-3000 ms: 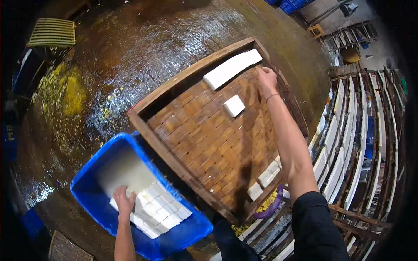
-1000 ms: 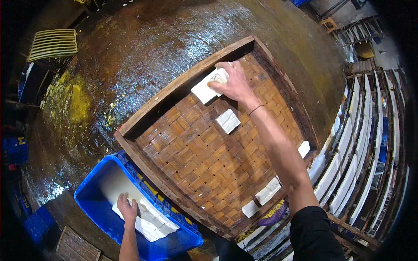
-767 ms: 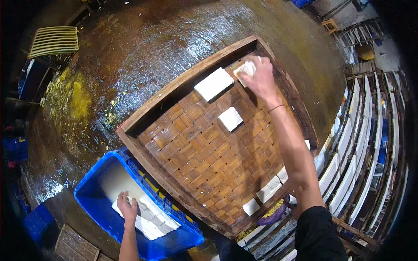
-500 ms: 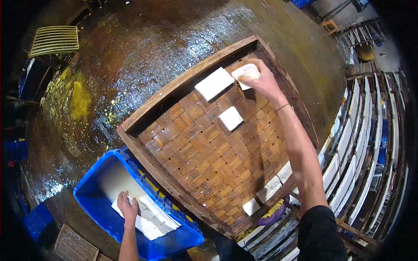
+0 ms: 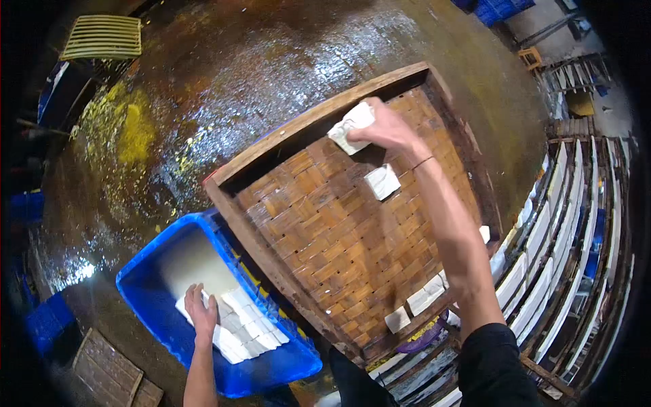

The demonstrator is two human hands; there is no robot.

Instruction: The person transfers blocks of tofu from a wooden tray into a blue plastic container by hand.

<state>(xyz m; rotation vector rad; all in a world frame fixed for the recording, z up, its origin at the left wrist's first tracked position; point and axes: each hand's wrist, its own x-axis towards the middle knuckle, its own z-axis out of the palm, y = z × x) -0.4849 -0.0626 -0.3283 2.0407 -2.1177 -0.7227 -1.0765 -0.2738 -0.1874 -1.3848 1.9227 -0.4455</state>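
Observation:
My right hand [image 5: 383,129] is closed around white tofu blocks [image 5: 354,123] against the far wall of a woven bamboo tray [image 5: 325,237] with wooden sides. Its thumb presses on the near side, and the other fingers are partly hidden behind. A single tofu block [image 5: 382,182] lies just below that hand on the weave. At the lower left, my left hand [image 5: 201,311] rests with fingers apart on the edge of packed tofu blocks [image 5: 247,332]. These sit in a blue tub [image 5: 163,237] that also contains cloudy whitish liquid.
More tofu pieces [image 5: 426,294] line the tray's near right side. Racks of long white-edged slats [image 5: 542,271] stand to the right. A wet floor [image 5: 305,54] with yellow scraps [image 5: 135,132] spreads beyond the tray. A wooden board [image 5: 115,370] lies at lower left.
My right hand has moved left along the tray's far wall, bringing its tofu onto the block there. My left hand stays on the tofu in the tub. The view has shifted slightly.

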